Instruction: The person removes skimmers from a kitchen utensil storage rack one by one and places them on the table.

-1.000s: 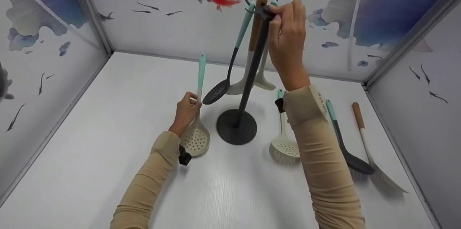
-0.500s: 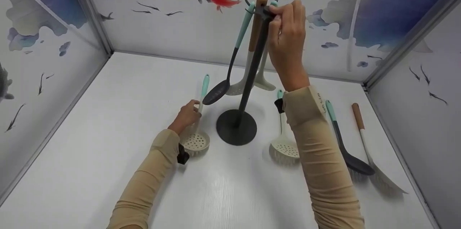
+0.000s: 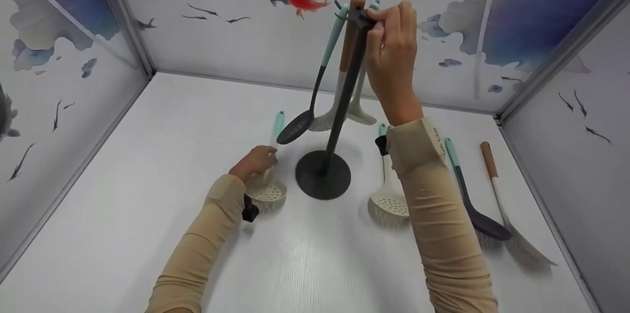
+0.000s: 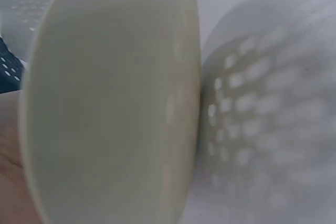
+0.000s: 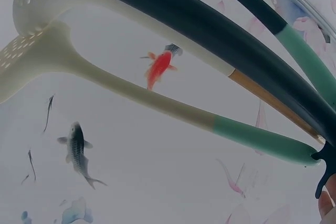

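Observation:
My left hand (image 3: pixel 257 160) holds a perforated cream skimmer (image 3: pixel 268 192) with a mint handle end by its shaft, left of the stand. The skimmer's bowl fills much of the left wrist view, close to the white table. My right hand (image 3: pixel 395 49) grips the hooked top of a black utensil stand (image 3: pixel 323 175), which leans slightly. Hanging from its hooks are a black slotted spoon (image 3: pixel 296 127) with a mint handle, a wooden-handled utensil (image 5: pixel 252 90) with a holed pale head, and a cream utensil (image 5: pixel 157 100) with a mint handle end.
To the right on the table (image 3: pixel 315 264) lie a cream perforated turner (image 3: pixel 390 203), a black spoon-like utensil (image 3: pixel 487 222) with a mint handle, and a wooden-handled turner (image 3: pixel 526 244). Walls (image 3: pixel 206 42) with printed fish enclose the back and sides.
My left hand has moved toward me and down, and the skimmer's handle end has dropped with it, its bowl now looking flatter. The right hand stays on the stand top.

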Demonstrator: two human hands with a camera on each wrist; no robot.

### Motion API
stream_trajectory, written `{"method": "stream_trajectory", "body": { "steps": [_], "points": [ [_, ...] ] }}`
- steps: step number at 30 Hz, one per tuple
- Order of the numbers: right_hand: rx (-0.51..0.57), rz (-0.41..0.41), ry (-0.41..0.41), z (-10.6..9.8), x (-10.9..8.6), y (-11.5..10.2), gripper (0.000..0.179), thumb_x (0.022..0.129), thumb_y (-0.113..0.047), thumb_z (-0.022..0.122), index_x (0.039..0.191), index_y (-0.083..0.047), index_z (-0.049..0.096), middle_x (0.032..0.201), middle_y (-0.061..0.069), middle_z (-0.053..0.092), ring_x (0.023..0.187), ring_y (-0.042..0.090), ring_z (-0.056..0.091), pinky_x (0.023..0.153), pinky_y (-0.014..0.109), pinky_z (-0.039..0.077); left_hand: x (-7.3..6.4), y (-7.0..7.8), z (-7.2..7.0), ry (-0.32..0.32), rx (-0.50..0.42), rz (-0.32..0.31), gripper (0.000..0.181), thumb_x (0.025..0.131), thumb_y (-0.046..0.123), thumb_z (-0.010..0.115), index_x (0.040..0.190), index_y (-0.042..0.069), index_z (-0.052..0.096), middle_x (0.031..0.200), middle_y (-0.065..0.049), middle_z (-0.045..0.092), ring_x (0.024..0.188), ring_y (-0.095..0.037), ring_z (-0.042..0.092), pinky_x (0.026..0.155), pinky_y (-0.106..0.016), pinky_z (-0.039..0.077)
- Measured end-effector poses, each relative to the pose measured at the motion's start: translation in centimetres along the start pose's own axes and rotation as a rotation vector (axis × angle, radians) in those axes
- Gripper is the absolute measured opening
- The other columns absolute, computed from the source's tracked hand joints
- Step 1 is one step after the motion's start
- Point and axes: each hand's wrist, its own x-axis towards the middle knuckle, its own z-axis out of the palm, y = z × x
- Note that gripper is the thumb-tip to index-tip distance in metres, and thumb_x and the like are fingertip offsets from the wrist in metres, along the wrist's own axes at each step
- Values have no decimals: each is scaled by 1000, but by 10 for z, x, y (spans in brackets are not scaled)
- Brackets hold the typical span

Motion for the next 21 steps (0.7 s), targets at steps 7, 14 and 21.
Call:
{"method": "stream_trajectory", "body": {
  "steps": [7, 14, 21],
  "points": [
    [-3, -22, 21, 0, 2, -1, 27, 92, -7, 37, 103, 3, 60, 94, 19, 45, 89, 25, 42, 79, 27, 37, -7, 22, -18, 243, -57, 14, 48, 95, 12, 36, 142, 6, 34, 143, -22, 31, 130, -34, 37, 106, -46, 34],
    [3, -37, 43, 0, 4, -3, 26, 93, -5, 38, 101, 2, 61, 93, 19, 46, 89, 25, 43, 78, 27, 39, -32, 63, -31, 518, -224, 393, 34, 98, 12, 37, 128, 4, 50, 129, -16, 49, 116, -28, 49, 97, -39, 41],
    [37, -28, 75, 3, 1, -3, 25, 92, -2, 39, 97, 1, 63, 91, 19, 48, 88, 24, 44, 78, 26, 39, -58, 100, -23, 420, -259, 706, 41, 98, 16, 44, 137, 5, 41, 135, -13, 47, 124, -26, 47, 101, -37, 40]
  ]
}}
